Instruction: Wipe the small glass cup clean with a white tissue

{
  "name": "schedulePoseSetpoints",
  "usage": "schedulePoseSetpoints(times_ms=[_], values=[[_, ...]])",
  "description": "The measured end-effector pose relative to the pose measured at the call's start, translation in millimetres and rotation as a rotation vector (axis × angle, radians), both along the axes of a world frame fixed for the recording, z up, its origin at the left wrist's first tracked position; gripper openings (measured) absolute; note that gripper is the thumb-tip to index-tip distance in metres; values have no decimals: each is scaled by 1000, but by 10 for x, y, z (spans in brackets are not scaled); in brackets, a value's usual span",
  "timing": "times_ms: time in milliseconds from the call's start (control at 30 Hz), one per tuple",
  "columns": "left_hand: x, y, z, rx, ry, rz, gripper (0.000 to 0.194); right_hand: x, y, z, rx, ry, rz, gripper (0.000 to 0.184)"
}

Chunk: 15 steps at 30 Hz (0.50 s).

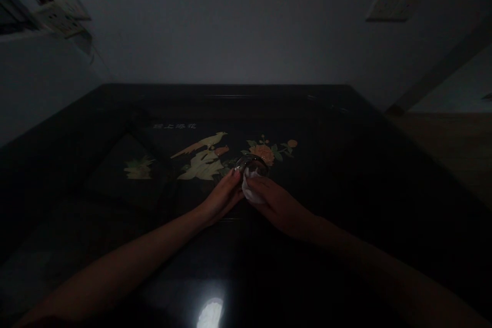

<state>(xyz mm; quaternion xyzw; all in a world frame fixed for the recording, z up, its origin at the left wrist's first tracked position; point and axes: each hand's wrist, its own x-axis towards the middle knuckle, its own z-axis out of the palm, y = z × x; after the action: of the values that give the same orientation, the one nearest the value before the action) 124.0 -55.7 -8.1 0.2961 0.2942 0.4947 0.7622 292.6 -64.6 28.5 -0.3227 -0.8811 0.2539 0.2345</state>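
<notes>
The scene is very dark. A small clear glass (252, 164) stands on a black lacquered table (346, 174) painted with a bird and flowers. My left hand (222, 197) reaches in from the left, its fingers curled against the glass's side. My right hand (274, 202) comes from the right and pinches a white crumpled cloth or tissue (249, 189) pressed against the near side of the glass. Both hands meet at the glass.
The wall rises just behind the table's far edge, with wall sockets at upper left (57, 7) and upper right (392, 4). Wooden floor (453, 148) shows to the right. A light reflection (210, 312) glints on the near tabletop.
</notes>
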Motion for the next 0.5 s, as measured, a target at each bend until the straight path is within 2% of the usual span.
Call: schedulePoseSetpoints(times_ms=[167, 300, 400, 500], values=[[2, -2, 34, -19, 21, 18, 39, -3, -6, -47, -84, 143, -18, 38], [-1, -1, 43, -25, 13, 22, 38, 14, 21, -34, -94, 119, -45, 35], [-11, 6, 19, -26, -7, -2, 39, 28, 46, -17, 20, -10, -64, 30], [-12, 17, -12, -20, -38, -24, 41, 44, 71, -6, 234, -204, -69, 25]])
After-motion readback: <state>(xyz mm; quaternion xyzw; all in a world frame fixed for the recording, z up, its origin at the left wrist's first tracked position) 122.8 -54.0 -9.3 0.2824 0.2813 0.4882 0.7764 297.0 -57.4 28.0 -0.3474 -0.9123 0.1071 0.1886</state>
